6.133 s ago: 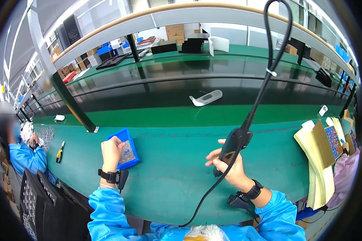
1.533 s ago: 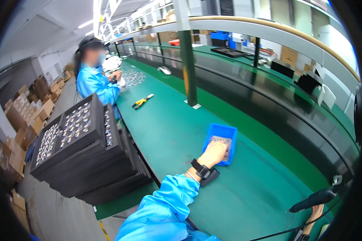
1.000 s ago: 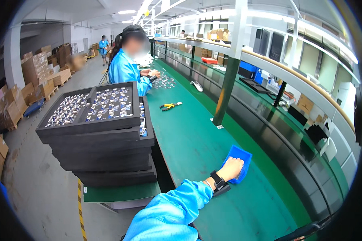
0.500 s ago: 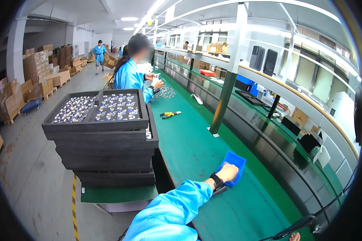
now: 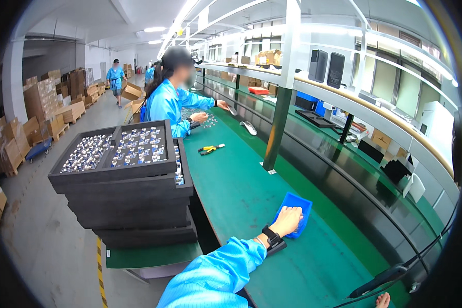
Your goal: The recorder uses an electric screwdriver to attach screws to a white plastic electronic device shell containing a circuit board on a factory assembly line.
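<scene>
My left hand [image 5: 287, 220], in a blue sleeve with a black band at the wrist, reaches into a small blue bin [image 5: 304, 204] on the green bench. Its fingers are curled down inside the bin; what they grip is hidden. A dark flat object [image 5: 278, 248] lies partly under that wrist. Only a bit of my right hand [image 5: 383, 300] shows at the lower right edge, and its fingers are mostly out of view. Just beyond it is a black elongated tool [image 5: 379, 281] on a cable.
Stacked black trays [image 5: 123, 200] with small circuit boards [image 5: 138, 146] stand left of the bench [image 5: 241, 190]. Yellow-handled pliers [image 5: 210, 149] and a white mouse-shaped object [image 5: 248, 128] lie farther up. A co-worker [image 5: 172, 102] works beyond them. A post [image 5: 278, 131] rises from the bench.
My left hand stays in the blue bin, its fingers now more curled. The co-worker's hands have moved apart, one reaching right with a pale object. The view has shifted slightly.
</scene>
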Action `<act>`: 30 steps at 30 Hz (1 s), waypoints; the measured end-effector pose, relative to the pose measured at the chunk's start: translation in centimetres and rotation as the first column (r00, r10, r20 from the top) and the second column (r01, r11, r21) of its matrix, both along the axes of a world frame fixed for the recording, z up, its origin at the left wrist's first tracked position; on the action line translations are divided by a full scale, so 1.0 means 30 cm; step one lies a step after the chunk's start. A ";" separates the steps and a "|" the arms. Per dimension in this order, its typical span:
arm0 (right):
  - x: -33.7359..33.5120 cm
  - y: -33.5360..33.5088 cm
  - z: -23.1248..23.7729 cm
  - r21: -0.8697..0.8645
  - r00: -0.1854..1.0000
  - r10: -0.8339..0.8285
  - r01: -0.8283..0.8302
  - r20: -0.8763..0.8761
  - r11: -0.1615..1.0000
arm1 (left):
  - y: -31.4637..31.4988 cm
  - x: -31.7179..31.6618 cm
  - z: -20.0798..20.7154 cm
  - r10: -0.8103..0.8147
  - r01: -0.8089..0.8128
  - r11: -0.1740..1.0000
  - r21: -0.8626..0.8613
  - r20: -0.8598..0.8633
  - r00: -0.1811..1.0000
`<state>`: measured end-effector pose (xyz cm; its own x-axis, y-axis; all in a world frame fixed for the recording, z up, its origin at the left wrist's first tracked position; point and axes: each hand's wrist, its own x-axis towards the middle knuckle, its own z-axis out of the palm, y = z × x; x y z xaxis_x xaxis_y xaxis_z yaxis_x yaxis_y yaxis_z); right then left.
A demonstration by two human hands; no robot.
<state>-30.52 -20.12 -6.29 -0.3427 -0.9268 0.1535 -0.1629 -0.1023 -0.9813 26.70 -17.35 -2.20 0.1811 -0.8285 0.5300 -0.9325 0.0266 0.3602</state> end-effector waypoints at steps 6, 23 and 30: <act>-0.026 -0.016 -0.034 -0.032 0.999 0.048 -0.048 0.004 0.998 | -0.009 0.002 -0.014 0.010 -0.010 1.000 -0.014 0.025 1.000; 0.056 0.057 0.053 -0.069 0.996 0.094 -0.093 0.006 0.993 | -0.006 0.018 -0.008 -0.142 0.131 0.989 -0.063 -0.223 0.964; 0.171 0.148 0.181 0.017 0.980 0.044 -0.041 -0.196 0.999 | 0.000 0.023 0.010 -0.217 0.173 0.972 -0.161 -0.312 0.925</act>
<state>-25.37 -15.67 -0.87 -0.2672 -0.9422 0.2019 -0.3479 -0.1011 -0.9321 27.39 -17.34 -1.91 0.2030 -0.7936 0.5736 -0.7365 0.2623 0.6235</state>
